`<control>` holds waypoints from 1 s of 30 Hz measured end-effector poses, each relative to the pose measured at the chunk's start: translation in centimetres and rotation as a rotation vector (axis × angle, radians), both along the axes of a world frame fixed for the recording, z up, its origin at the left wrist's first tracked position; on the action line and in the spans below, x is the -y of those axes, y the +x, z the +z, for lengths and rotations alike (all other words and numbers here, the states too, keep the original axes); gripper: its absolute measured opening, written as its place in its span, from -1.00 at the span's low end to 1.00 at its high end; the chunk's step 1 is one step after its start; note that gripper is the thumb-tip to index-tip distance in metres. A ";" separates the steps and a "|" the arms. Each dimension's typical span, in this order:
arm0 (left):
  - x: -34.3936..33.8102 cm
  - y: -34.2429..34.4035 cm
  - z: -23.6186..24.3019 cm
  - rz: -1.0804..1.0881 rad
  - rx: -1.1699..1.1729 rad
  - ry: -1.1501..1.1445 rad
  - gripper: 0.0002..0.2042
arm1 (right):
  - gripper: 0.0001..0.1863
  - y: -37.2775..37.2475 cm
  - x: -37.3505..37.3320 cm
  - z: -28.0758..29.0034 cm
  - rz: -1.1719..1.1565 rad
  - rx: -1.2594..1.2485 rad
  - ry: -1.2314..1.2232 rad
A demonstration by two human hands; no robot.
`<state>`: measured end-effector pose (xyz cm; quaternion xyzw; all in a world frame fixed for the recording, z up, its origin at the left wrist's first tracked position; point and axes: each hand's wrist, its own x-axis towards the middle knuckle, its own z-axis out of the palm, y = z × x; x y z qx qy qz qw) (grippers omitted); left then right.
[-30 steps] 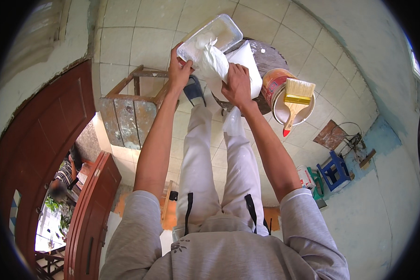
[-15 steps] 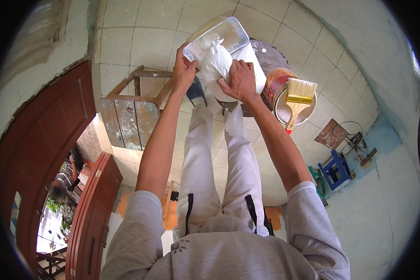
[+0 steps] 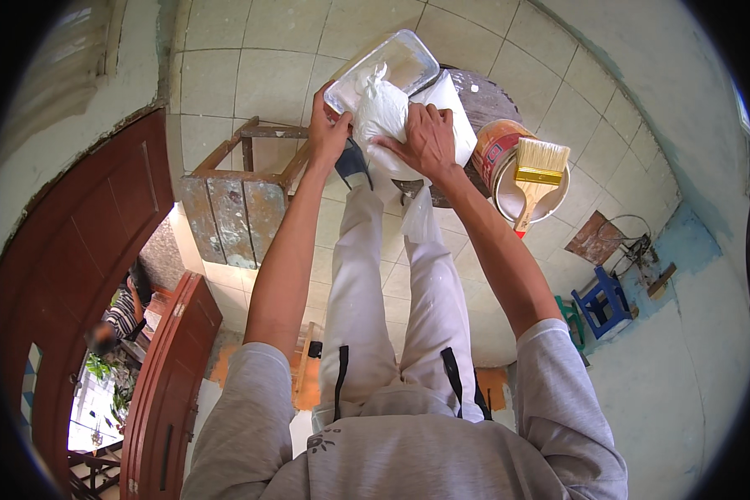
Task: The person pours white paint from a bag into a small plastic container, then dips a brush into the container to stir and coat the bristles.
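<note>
A clear rectangular plastic tub (image 3: pixel 410 65) is tilted in front of me, its near left corner gripped by my left hand (image 3: pixel 330 135). A white plastic bag (image 3: pixel 383 110) with a twisted top and a bulging body lies over the tub's near side. My right hand (image 3: pixel 431 143) is closed on the bag's right side, the thumb pressed against it. What is inside the bag cannot be made out. Beneath that hand a larger white sack or sheet (image 3: pixel 458 121) spreads over a dark, worn round surface (image 3: pixel 496 104).
At right a paint bucket (image 3: pixel 488 150) carries a wide paintbrush (image 3: pixel 540 177) across its mouth. A paint-stained wooden stool (image 3: pixel 225 218) stands left. Farther right are a wire coil (image 3: pixel 633 242) and a blue plastic stool (image 3: pixel 603 302). Beyond the brown door (image 3: pixel 171 367) sits a person (image 3: pixel 123 315).
The tub and the bag's twisted top have shifted slightly left. My right thumb has slid farther across the bag, and the hand has moved a little left. My left hand keeps its hold.
</note>
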<state>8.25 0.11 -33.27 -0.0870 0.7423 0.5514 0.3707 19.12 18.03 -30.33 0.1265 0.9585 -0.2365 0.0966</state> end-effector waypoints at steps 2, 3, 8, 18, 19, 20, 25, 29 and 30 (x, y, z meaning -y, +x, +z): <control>0.1 0.2 -0.3 0.036 -0.022 0.030 -0.32 | -0.15 -0.1 0.1 0.0 -0.003 0.014 0.000; 0.1 0.3 -0.4 0.071 -0.043 0.061 -0.32 | -0.20 -0.3 0.1 0.0 0.003 0.005 0.002; -0.2 -0.1 0.1 0.047 0.000 0.064 -0.31 | -0.36 -0.3 -0.5 -0.4 0.022 -0.074 -0.020; -0.7 -0.2 0.8 0.032 -0.002 0.132 -0.32 | -0.61 -0.3 -0.9 0.6 0.065 -0.030 -0.120; -0.8 -0.1 0.8 0.033 -0.004 0.134 -0.32 | -0.62 -0.2 -1.1 0.6 0.074 -0.024 -0.132; -0.8 -0.1 0.9 0.041 0.002 0.140 -0.32 | -0.62 -0.1 -1.2 0.7 0.076 -0.025 -0.130; -1.6 0.0 1.1 0.055 0.054 0.131 -0.32 | -0.64 0.4 -1.9 0.5 0.113 -0.045 -0.161; -1.4 -0.9 -0.3 0.004 -0.049 0.086 -0.32 | -0.67 0.5 -2.2 0.6 0.136 -0.062 -0.185; -0.9 -1.2 -0.8 -0.045 -0.111 0.052 -0.32 | -0.69 0.5 -2.1 0.7 0.131 -0.083 -0.219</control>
